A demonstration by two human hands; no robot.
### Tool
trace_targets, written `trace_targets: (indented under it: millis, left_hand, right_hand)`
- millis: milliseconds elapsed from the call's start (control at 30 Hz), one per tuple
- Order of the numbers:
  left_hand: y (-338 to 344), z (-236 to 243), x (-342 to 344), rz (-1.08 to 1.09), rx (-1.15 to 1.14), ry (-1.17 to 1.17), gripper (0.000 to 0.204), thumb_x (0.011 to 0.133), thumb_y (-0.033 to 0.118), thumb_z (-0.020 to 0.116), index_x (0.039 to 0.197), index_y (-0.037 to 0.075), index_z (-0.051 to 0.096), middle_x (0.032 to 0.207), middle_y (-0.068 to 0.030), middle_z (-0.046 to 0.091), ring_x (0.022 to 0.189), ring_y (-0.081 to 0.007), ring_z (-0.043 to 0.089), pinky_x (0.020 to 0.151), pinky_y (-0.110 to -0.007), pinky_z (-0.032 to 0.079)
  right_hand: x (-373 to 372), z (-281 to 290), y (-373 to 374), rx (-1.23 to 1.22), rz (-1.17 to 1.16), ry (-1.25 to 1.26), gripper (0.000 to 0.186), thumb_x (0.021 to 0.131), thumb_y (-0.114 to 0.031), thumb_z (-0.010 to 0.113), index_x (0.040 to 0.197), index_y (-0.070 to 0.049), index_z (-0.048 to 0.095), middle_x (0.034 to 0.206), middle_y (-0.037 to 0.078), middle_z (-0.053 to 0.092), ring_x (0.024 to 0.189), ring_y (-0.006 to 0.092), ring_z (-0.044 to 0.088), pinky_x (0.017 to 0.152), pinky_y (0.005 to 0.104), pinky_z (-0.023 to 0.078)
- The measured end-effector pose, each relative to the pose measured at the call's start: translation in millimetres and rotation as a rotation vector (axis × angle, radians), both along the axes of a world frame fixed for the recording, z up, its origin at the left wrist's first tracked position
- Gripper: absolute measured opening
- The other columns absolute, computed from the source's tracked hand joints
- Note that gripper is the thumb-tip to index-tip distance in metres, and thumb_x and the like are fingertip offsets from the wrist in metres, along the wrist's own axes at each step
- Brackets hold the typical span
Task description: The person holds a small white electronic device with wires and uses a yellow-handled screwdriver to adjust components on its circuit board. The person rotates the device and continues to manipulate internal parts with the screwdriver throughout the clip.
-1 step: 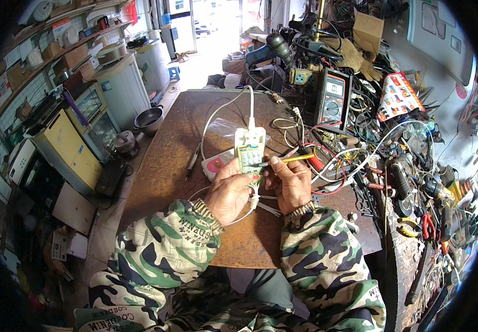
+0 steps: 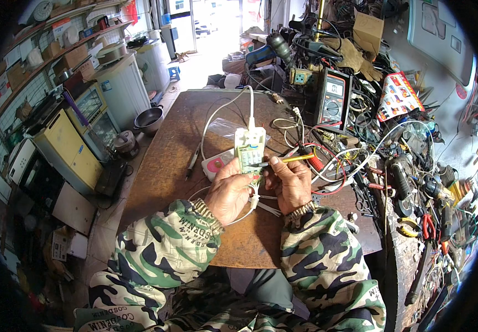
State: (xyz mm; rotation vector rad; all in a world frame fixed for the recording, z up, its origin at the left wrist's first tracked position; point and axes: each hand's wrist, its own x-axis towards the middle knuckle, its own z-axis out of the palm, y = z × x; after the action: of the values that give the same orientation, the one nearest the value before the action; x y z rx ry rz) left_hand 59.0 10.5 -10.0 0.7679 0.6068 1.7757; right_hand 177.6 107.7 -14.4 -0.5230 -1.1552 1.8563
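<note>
My left hand (image 2: 229, 191) is closed around the lower left side of an opened white controller casing (image 2: 250, 135), its thumb across the lower end. A pale green circuit board (image 2: 252, 157) lies exposed in it. White cords leave its top and its bottom. In my right hand (image 2: 290, 181) a slim tool with a yellow handle (image 2: 297, 158) is pinched between thumb and fingers. Its dark tip reaches left over the board; whether it touches, I cannot tell. Just behind my left hand a white and pink box (image 2: 217, 164) lies on the wooden table (image 2: 167, 149), partly hidden.
A pen-like tool (image 2: 192, 162) lies to the left, and a clear plastic bag (image 2: 223, 128) behind the casing. On the right stand a multimeter (image 2: 333, 100), red and white leads, and crowded pliers and hand tools (image 2: 416, 227). A pot (image 2: 149, 119) sits beyond the table's left edge.
</note>
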Motion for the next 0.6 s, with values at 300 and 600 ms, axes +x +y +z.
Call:
trace_targets:
  millis: [300,600]
  left_hand:
    - [-2.0,-0.9,0.1,-0.015,-0.027,0.024,0.043,0.09,-0.002,0.049,0.133,0.001,0.048,0.12,-0.0084,0.06,0.108,-0.0186,0.058,0.096,-0.033,0.046]
    - [-0.1,-2.0,2.4,-0.004,-0.027,0.01,0.042,0.091,-0.002,0.048,0.133,0.0,0.047,0.121,-0.0088,0.06,0.109,-0.0187,0.058,0.097,-0.033,0.046]
  right_hand:
    - [0.4,4.2,-2.1,-0.032,-0.002,0.007,0.017,0.09,-0.018,0.069,0.088,-0.001,0.066,0.066,0.006,0.062,0.049,0.0126,0.053,0.046,0.0245,0.044]
    - [0.2,0.7,-1.4,-0.036,-0.014,-0.009,0.016,0.089,-0.016,0.069,0.087,0.0,0.066,0.065,0.006,0.062,0.048,0.0125,0.053,0.046,0.0242,0.043]
